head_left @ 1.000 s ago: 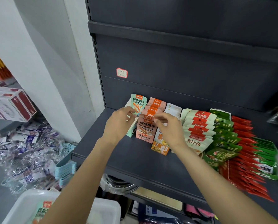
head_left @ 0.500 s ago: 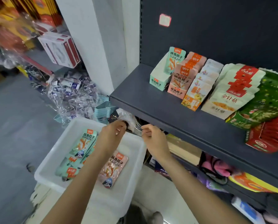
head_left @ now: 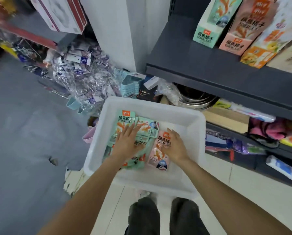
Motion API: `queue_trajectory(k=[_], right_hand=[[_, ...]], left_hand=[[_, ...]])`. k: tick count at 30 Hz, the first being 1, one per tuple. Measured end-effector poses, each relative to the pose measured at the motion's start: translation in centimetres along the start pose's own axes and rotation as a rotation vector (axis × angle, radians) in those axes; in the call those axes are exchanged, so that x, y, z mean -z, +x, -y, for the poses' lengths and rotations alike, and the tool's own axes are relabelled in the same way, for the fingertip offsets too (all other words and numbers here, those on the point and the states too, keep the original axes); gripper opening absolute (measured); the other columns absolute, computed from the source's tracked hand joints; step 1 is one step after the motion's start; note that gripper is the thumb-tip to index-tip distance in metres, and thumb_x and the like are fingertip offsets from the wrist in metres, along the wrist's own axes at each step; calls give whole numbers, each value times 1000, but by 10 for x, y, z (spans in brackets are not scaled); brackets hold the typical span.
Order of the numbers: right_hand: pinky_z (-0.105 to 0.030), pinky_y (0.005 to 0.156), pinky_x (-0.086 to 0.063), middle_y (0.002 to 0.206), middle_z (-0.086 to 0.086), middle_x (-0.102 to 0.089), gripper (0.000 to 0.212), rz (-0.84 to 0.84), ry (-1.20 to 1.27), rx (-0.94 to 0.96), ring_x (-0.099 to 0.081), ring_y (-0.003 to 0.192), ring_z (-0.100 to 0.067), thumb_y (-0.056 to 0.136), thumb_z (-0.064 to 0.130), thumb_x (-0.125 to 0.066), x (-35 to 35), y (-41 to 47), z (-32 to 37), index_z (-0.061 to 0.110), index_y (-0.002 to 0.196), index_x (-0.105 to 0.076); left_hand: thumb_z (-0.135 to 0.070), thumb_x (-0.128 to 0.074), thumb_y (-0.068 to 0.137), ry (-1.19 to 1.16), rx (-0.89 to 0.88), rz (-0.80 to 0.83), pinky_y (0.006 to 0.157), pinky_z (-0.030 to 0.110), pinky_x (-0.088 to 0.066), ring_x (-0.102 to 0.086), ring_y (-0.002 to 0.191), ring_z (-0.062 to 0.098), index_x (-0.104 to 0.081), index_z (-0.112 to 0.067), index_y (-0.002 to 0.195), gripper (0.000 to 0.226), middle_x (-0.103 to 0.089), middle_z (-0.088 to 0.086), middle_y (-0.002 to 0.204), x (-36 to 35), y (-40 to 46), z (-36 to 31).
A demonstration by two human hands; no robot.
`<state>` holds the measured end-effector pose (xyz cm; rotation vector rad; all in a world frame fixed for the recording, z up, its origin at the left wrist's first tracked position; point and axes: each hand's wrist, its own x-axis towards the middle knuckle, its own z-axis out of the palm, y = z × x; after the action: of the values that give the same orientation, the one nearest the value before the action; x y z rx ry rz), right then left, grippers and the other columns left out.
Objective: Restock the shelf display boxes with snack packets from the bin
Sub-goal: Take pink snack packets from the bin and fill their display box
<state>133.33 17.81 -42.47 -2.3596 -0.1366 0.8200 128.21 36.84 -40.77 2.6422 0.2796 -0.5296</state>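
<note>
1. Grey shop flooring and pale tiles surround a white translucent plastic bin (head_left: 189, 119) that stands on the floor below a dark grey metal shelf (head_left: 209, 68).
2. On that shelf stand the display boxes: a mint-green cardboard display box (head_left: 205, 37), and just beside it a pink cardboard display box (head_left: 235, 43), both with packets upright inside.
3. Inside the bin lie the snacks: a loose overlapping heap of mint-green foil snack packets (head_left: 125, 117) and, just beside them, one pink foil snack packet (head_left: 158, 156).
4. The left hand (head_left: 127, 141) lies flat on the green heap, fingers spread and straight, nothing gripped.
5. The right hand (head_left: 175, 145) rests on the pink packet, fingers fairly straight; whether the thumb is tucked under an edge I cannot tell.
6. Risks, as I judge them: the glossy packets may slide over one another, so a grab from the heap could lift several unevenly and drop some; green and pink could also end up in the wrong box if both are carried together.
</note>
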Motion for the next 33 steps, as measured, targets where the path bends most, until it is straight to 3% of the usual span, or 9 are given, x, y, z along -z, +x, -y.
queue_trajectory(k=[5, 9, 13, 18, 22, 26, 28, 30, 33], right_hand=[[-39, 119, -14, 159, -3, 2, 100, 22, -286, -17, 3, 147, -20, 80, 29, -73, -23, 4, -12, 21, 152, -4], [-36, 112, -27, 151, -7, -18, 100, -87, -365, -34, -17, 140, -25, 74, 22, -78, -21, 4, -12, 21, 150, -13], [-32, 95, -37, 127, -14, -36, 63, -297, -382, -111, -38, 114, -28, 83, 10, -66, -10, 7, 0, 14, 138, -36], [-35, 79, -49, 115, -14, -51, 27, -357, -206, -95, -59, 94, -30, 91, 6, -55, 8, 5, 8, 8, 118, -59], [-24, 76, -43, 102, -14, -64, 20, -477, 61, -27, -62, 90, -24, 89, -1, -54, 36, -3, 23, 5, 104, -67], [-26, 74, -48, 90, 0, -65, 18, -567, 227, 38, -60, 83, -15, 89, 1, -56, 75, -14, 44, 8, 99, -69], [-33, 76, -53, 87, 4, -64, 18, -593, 297, 81, -62, 83, -15, 89, 2, -56, 100, -19, 53, 10, 98, -70], [-31, 73, -53, 86, 6, -64, 18, -633, 331, 132, -62, 82, -13, 90, 2, -55, 130, -24, 59, 13, 95, -68], [-31, 72, -54, 83, 7, -65, 18, -722, 380, 194, -62, 77, -8, 89, 3, -56, 183, -30, 62, 18, 88, -65]], left_hand=[[-57, -48, 88, 211, -58, 90, 114, 43, 12, 16, 144, 22, 6, -29, 149, 85, 15, -2, 157, -10, 8, 19], [-59, -47, 87, 214, -68, 95, 114, 41, 13, 18, 144, 21, 5, -30, 149, 86, 17, -3, 157, -13, 10, 24], [-59, -49, 87, 211, -79, 82, 115, 41, 10, 16, 144, 21, 3, -29, 150, 87, 14, -1, 158, -13, 10, 25], [-58, -50, 86, 210, -76, 77, 115, 42, 8, 15, 144, 22, 3, -29, 150, 87, 12, -1, 158, -12, 11, 24], [-45, -60, 86, 41, -27, 34, 116, 47, -11, -11, 145, 25, -23, -28, 147, 73, -17, 2, 156, 1, 18, 11], [-29, -62, 88, -264, -22, -25, 98, 37, -44, -53, 116, 25, -49, -17, 133, 48, -54, 8, 131, 34, 35, -18], [-23, -62, 89, -379, -51, -74, 87, 32, -49, -60, 99, 22, -56, -14, 123, 36, -62, 8, 117, 54, 40, -39], [-20, -60, 90, -452, -101, -141, 80, 30, -51, -61, 85, 19, -59, -11, 116, 28, -66, 7, 107, 77, 46, -66], [-16, -57, 91, -482, -194, -255, 75, 25, -47, -61, 79, 17, -61, -10, 111, 22, -68, 4, 95, 112, 58, -116]])
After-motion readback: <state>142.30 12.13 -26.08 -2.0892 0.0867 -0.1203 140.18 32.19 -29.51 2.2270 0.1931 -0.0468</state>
